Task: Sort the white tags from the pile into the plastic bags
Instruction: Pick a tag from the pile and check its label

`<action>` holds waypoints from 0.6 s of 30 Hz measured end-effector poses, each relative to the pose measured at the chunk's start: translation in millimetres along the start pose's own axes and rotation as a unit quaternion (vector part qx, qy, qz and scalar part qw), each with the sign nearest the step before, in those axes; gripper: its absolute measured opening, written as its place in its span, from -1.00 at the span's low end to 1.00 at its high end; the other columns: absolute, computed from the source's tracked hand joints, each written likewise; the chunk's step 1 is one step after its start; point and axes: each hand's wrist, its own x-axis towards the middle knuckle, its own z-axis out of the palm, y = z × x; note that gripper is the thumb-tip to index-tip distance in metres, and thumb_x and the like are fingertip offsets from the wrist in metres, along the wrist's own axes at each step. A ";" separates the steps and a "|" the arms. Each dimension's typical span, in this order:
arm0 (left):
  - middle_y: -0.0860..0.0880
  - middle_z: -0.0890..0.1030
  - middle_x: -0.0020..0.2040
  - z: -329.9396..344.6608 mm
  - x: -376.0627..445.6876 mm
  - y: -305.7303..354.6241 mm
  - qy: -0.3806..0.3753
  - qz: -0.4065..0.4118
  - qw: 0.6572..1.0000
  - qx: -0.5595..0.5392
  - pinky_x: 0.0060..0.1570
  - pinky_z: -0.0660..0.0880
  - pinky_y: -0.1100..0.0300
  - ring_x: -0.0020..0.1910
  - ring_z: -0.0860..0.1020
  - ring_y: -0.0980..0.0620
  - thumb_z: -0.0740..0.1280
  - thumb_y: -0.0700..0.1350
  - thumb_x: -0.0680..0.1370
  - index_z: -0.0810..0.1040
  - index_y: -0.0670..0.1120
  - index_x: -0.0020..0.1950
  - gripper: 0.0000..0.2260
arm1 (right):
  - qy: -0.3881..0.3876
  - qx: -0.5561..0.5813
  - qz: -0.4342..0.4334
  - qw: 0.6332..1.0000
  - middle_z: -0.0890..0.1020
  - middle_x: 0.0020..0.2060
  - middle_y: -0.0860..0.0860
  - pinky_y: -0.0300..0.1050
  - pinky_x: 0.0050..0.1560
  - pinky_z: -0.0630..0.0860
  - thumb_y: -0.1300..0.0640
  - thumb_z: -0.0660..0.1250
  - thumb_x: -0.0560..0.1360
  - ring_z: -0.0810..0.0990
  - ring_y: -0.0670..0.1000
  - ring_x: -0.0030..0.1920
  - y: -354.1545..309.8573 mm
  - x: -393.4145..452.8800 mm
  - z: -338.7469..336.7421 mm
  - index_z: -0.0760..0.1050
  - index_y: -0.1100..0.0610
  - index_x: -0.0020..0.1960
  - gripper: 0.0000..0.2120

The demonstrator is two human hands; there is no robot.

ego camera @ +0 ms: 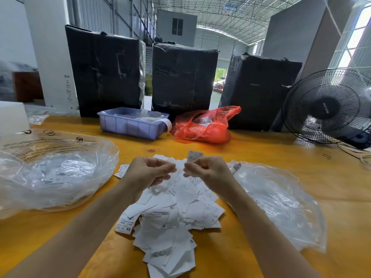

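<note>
A pile of white tags [170,217] lies on the yellow table [271,157] in front of me. Both hands hover above its far end, close together. My right hand [206,169] pinches one white tag [195,155] that sticks up behind its fingers. My left hand [149,170] has its fingers curled, with its thumb and fingertips pinched on another white tag. A clear plastic bag [54,171] holding tags lies to the left. Another clear plastic bag [281,201] lies to the right.
A blue plastic bin [130,125] and a red plastic bag [202,125] sit at the back of the table. Three black wrapped boxes [184,77] stand behind them. A black fan [329,107] stands at the far right. A white box [12,119] is at the left edge.
</note>
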 end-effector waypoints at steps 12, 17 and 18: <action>-0.04 0.67 -0.34 0.6 2.3 -2.9 0.007 -0.008 1.000 0.017 -0.43 0.47 0.39 -0.40 0.59 0.15 0.53 -0.17 0.28 0.67 -0.15 -0.23 -0.87 | 0.017 -0.126 -0.067 0.990 0.49 -0.38 0.21 -0.01 -0.36 0.32 0.25 0.33 0.52 0.37 0.05 -0.36 -11.4 4.5 -1.4 0.49 0.42 -0.23 -0.76; -0.04 0.66 -0.35 1.6 0.6 -1.3 -0.003 -0.010 1.000 0.020 -0.43 0.47 0.39 -0.42 0.58 0.16 0.53 -0.11 0.19 0.68 -0.15 -0.22 -0.78 | 0.013 -0.140 -0.068 0.988 0.62 -0.25 0.25 0.11 -0.23 0.50 0.23 0.35 0.51 0.54 0.20 -0.26 -13.1 3.5 -1.4 0.59 0.33 -0.14 -0.85; -0.04 0.66 -0.35 1.8 0.7 -1.2 -0.005 -0.012 1.000 0.022 -0.43 0.48 0.39 -0.42 0.58 0.16 0.53 -0.11 0.20 0.68 -0.15 -0.21 -0.79 | 0.009 -0.145 -0.065 0.987 0.63 -0.23 0.25 0.14 -0.20 0.51 0.22 0.35 0.50 0.57 0.24 -0.21 -13.1 3.7 -1.5 0.60 0.32 -0.13 -0.85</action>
